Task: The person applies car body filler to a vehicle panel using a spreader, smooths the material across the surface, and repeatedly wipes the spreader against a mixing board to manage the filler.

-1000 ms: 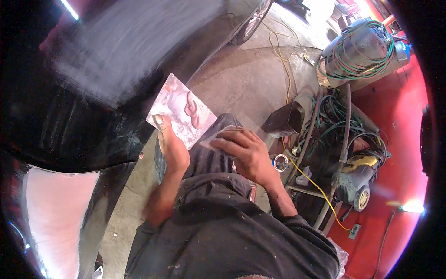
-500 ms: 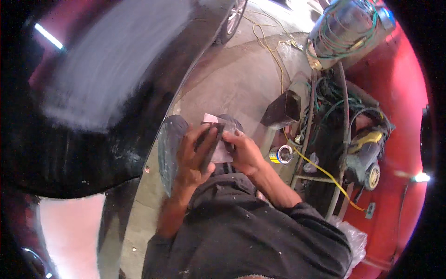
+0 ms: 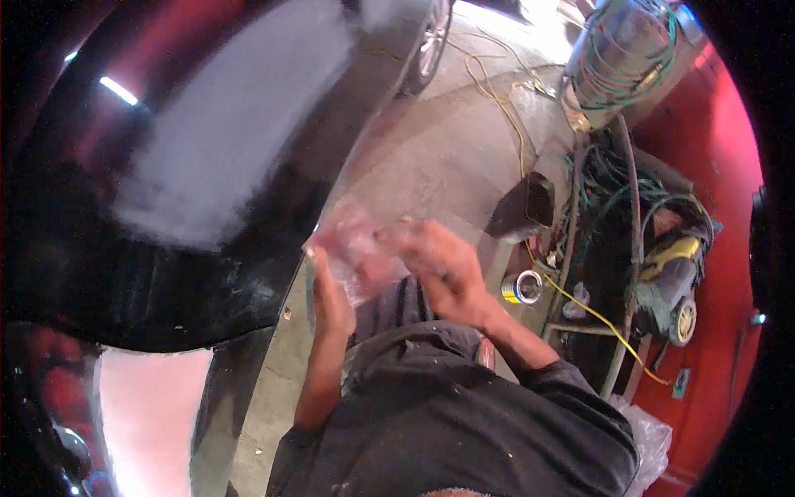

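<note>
A thin reddish-pink sheet (image 3: 360, 257), smeared by motion, is held up in front of my lap; it may be sandpaper, but its surface is too blurred to tell. My left hand (image 3: 333, 302) grips its left side, thumb on the near face and the other fingers hidden behind. At the sheet's right side is my right hand (image 3: 447, 269), its bent fingers blurred, so their hold on the sheet is unclear. Left of my hands is a dark glossy car panel (image 3: 190, 290) with a dull grey scuffed patch (image 3: 248, 124).
An open small can (image 3: 522, 287) stands on the floor to my right. Beyond it is a metal-framed rack (image 3: 633, 207) with green hoses, a yellow-and-grey machine (image 3: 671, 277) and a yellow cord (image 3: 592, 311). A dark box-shaped piece (image 3: 530, 203) lies nearby, and a car wheel (image 3: 429, 45) shows ahead.
The dark face of the sheet has given way to a reddish-pink one, now spread wider. My left hand has turned and lowered, its fingers now behind the sheet. The view has shifted slightly.
</note>
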`<action>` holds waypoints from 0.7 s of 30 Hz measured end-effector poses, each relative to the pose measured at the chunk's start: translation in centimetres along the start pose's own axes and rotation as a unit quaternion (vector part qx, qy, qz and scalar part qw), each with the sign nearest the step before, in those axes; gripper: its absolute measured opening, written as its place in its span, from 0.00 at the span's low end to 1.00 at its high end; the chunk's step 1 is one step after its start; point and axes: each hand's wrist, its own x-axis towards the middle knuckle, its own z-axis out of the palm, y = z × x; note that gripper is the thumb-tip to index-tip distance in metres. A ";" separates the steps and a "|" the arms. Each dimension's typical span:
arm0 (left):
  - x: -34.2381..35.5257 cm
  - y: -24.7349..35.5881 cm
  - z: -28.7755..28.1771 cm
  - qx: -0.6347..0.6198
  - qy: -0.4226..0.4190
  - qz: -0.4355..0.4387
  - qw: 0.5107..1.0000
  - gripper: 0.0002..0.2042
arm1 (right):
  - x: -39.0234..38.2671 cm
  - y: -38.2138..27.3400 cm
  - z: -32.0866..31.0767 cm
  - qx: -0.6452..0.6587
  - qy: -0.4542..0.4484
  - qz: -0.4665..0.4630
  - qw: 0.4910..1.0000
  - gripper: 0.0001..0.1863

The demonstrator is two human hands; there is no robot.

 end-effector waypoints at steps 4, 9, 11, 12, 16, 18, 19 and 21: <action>0.3 0.3 -0.9 -0.265 -0.094 -0.131 0.951 0.32 | -0.8 -0.1 1.2 -0.152 -0.137 -0.127 0.970 0.35; -0.1 -0.7 -1.9 -0.276 -0.091 -0.157 0.944 0.28 | -1.4 0.2 -0.9 -0.212 -0.180 -0.120 0.953 0.33; -0.5 -0.3 -1.9 -0.279 -0.077 -0.158 0.944 0.27 | -1.1 0.5 -2.2 -0.241 -0.171 -0.105 0.949 0.32; -0.7 -0.1 -1.8 -0.282 -0.070 -0.159 0.944 0.27 | -1.1 1.1 -3.0 -0.256 -0.167 -0.085 0.948 0.32; -1.1 2.6 -0.8 -0.192 -0.005 -0.056 0.980 0.27 | -1.2 1.4 -5.0 -0.327 -0.095 -0.052 0.939 0.31; -1.1 2.9 -0.3 -0.029 -0.001 -0.020 0.999 0.29 | -1.1 0.7 -4.6 -0.275 -0.045 -0.056 0.959 0.31; -0.9 2.2 -0.9 0.051 0.005 -0.035 0.998 0.30 | -1.0 0.3 -3.8 -0.281 -0.070 -0.072 0.955 0.31; -1.2 2.3 0.0 0.082 -0.031 0.002 0.996 0.30 | -0.6 -0.1 -2.1 -0.293 -0.108 -0.101 0.945 0.31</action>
